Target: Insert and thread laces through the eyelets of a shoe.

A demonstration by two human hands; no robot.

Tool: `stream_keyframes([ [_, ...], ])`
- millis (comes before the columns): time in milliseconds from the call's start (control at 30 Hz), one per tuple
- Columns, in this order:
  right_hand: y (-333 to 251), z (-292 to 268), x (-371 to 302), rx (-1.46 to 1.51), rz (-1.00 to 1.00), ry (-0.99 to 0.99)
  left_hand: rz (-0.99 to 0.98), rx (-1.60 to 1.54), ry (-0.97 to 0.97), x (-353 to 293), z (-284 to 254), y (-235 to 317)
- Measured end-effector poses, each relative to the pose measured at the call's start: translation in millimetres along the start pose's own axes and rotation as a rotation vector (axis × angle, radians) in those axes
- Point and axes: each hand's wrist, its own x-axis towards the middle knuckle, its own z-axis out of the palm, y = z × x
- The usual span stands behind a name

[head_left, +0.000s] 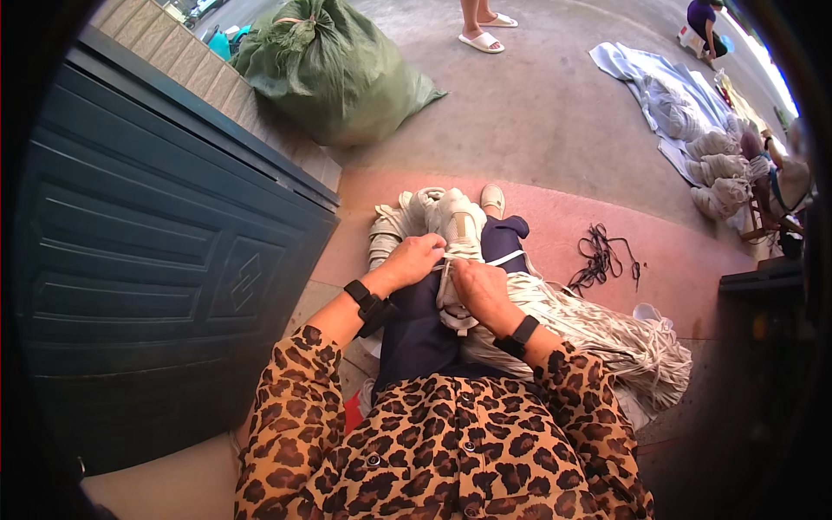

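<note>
A cream-coloured bundle of fabric [462,227] lies across my lap, gathered near its middle. At that gathered part, my left hand [412,262] pinches a white strip with its fingers closed. My right hand [484,293], just to the right and slightly nearer me, is also closed on the white strip [510,257], which trails off to the right. More folded cream cloth [387,234] lies left of the bundle. A long heap of loose cream strips [598,334] spreads from my right thigh onto the floor. My fingers hide the exact crossing of the strip.
Dark tangled cords [598,256] lie on the pink floor to the right. A dark panelled door [165,269] stands close on my left. Ahead is a large green sack [338,78]. Beyond are a person's feet in white slides [482,42], and pale bundles [719,169] beside seated people.
</note>
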Motion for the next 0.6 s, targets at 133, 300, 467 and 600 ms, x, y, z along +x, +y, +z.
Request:
stream_keyframes([
  [133, -0.6, 7.5, 6.0, -0.216, -0.176, 0.078, 0.161, 0.220, 0.008, -13.2, -0.6, 11.4],
  [300, 2.3, 5.8, 10.2, -0.489, -0.313, -0.061, 0.181, 0.586, 0.107, -20.5, 11.4, 19.1],
  [467, 11.2, -20.0, 2.4, 0.431, 0.079, -0.304, 0.119, 0.670, 0.167, -20.1, 18.3, 25.8],
  [600, -14.8, -189.9, 4.9, 2.140, 0.397, -0.268, -0.152, 0.569, 0.267, -25.3, 13.9, 26.6],
])
